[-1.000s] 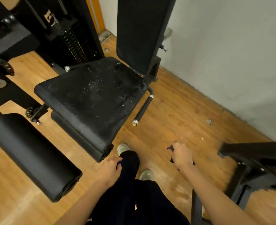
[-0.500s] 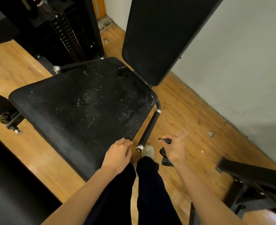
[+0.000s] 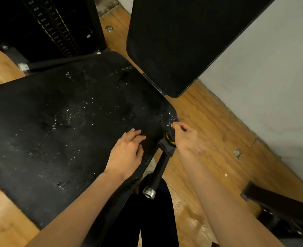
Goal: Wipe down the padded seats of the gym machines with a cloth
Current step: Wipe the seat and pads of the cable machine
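Head | right hand (image 3: 186,138) pinches dark cloth (image 3: 167,145) | cracked padded seat (image 3: 58,122)

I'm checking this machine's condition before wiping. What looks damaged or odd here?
The seat is speckled with white flecks and looks pitted or cracked, worst mid-pad and by the right corner where the right hand holds a dark cloth.

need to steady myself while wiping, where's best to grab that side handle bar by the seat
Grip the bare black middle of the handle bar, hand coming from the right over the open floor. The seat blocks its left, and the right hand and cloth cover its upper end.
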Action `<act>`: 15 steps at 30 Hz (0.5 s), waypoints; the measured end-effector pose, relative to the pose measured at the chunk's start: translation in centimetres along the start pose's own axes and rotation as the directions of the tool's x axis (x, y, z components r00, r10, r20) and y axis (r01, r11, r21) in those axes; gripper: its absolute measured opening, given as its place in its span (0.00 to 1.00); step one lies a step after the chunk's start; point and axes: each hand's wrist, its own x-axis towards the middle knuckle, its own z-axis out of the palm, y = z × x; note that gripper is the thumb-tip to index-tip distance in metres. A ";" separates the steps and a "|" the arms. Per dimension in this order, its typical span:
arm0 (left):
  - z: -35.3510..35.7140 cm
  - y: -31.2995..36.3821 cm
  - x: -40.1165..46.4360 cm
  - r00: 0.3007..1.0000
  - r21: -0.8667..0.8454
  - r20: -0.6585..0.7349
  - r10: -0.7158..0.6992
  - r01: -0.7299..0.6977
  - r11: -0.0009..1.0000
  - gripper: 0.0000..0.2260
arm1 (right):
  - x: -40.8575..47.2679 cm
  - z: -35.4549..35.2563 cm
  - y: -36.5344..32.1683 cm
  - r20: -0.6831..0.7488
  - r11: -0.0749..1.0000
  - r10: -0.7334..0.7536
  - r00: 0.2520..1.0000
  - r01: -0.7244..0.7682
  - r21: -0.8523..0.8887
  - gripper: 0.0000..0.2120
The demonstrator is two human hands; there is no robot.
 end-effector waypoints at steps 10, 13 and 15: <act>-1.6 -3.3 8.8 0.986 0.142 -0.099 0.133 -0.118 0.983 0.19 | 6.3 5.3 -2.1 -0.162 0.972 -0.211 0.964 0.224 0.065 0.18; -2.2 -4.4 10.2 0.981 0.205 -0.083 0.173 -0.153 0.967 0.20 | 6.1 6.8 -0.5 -0.165 0.921 -0.388 0.907 0.374 -0.111 0.20; -2.3 -5.2 10.5 0.982 0.235 -0.067 0.179 -0.159 0.959 0.20 | 6.1 7.5 0.9 -0.146 0.878 -0.469 0.871 0.441 -0.186 0.22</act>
